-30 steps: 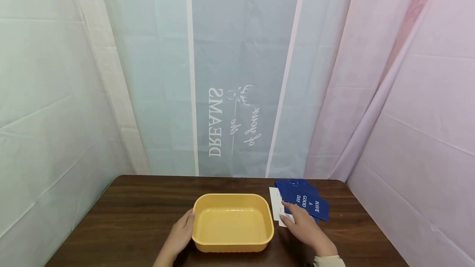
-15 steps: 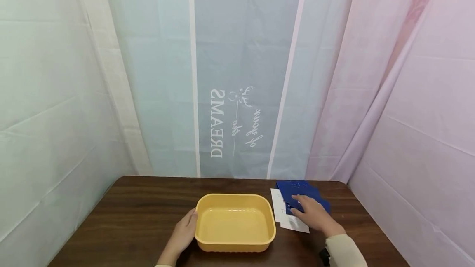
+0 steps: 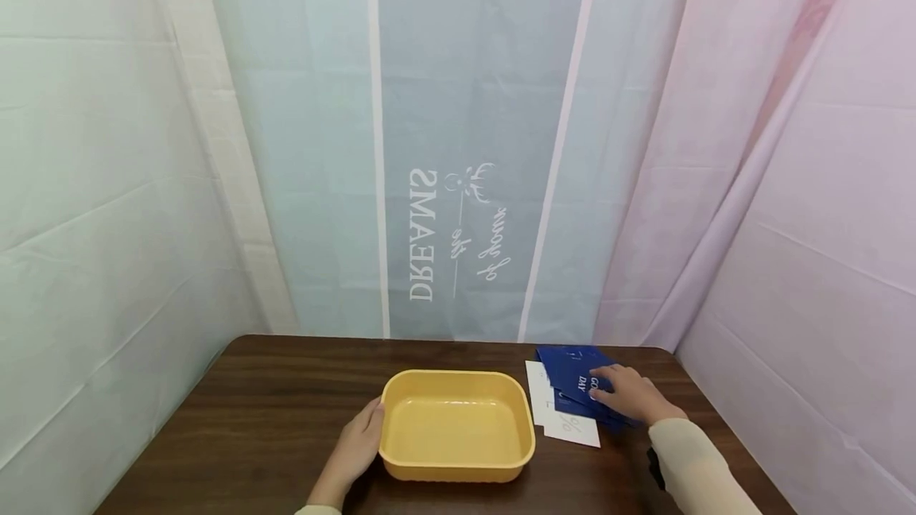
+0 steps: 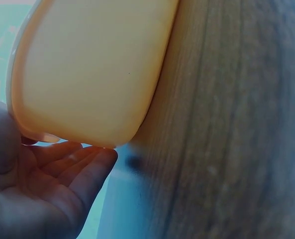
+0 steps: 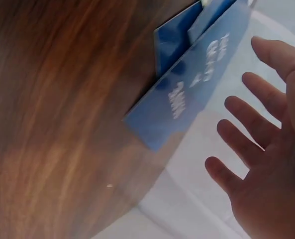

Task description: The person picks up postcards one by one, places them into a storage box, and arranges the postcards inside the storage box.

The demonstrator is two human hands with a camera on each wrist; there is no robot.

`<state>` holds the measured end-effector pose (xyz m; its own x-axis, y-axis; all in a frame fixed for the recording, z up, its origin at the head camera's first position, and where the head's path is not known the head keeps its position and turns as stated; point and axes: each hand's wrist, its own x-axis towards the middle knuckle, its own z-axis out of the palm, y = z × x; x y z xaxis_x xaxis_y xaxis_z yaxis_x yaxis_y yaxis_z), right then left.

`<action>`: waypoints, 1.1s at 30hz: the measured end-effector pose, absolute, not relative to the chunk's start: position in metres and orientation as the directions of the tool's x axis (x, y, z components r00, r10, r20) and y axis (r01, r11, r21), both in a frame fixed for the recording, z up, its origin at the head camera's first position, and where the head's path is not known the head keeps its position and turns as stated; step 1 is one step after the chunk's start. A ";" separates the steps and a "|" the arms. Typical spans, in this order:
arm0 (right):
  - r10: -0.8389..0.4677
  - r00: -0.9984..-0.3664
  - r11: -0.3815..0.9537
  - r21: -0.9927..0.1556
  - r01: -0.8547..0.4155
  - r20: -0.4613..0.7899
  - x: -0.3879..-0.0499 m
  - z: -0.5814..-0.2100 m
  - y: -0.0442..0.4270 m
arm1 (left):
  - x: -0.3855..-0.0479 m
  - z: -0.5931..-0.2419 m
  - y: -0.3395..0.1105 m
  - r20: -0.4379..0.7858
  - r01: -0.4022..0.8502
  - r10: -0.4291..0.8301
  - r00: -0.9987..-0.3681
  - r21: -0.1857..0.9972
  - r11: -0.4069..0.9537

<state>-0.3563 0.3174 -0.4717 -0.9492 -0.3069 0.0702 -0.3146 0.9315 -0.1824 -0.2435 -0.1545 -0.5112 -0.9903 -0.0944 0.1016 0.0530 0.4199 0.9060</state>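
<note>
Spread-fingered, my right hand is over the blue cards, to the right of the yellow tray; whether any fingertip touches a card, I cannot tell. Largest of all is the pale blue cloth that hangs beyond the tray, with white lettering printed sideways on it, DREAMS among the words. Next comes the dark wood-grained surface, which spreads out under the tray and to both sides of it. The tray itself stands upright, rounded at its corners. My left hand rests against its left wall, fingers fairly straight and close together on the outside. To the right of the tray and nearer me runs my cream right sleeve. The blue cards lie overlapping in a loose pile to the tray's right, DAY readable on one. White cards lie partly under them, just beside the tray's right wall. Smallest, right of the tray, is a black band at my right wrist
</note>
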 end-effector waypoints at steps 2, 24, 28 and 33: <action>-0.300 -0.953 0.935 -0.181 -0.304 0.052 -0.360 -0.473 0.322 | -0.244 -0.512 -0.154 0.099 0.050 -0.095 -0.991 0.907 0.419; -0.187 -0.982 0.969 -0.170 -0.178 -0.038 -0.373 -0.485 0.339 | -0.244 -0.513 -0.157 0.084 0.039 -0.089 -0.993 0.907 0.419; -0.185 -0.982 0.973 -0.146 -0.178 -0.034 -0.376 -0.485 0.339 | -0.245 -0.513 -0.156 0.082 0.037 -0.089 -0.993 0.906 0.422; -0.192 -0.981 0.974 -0.123 -0.193 0.022 -0.381 -0.486 0.342 | -0.245 -0.513 -0.156 0.086 0.042 -0.087 -0.992 0.906 0.422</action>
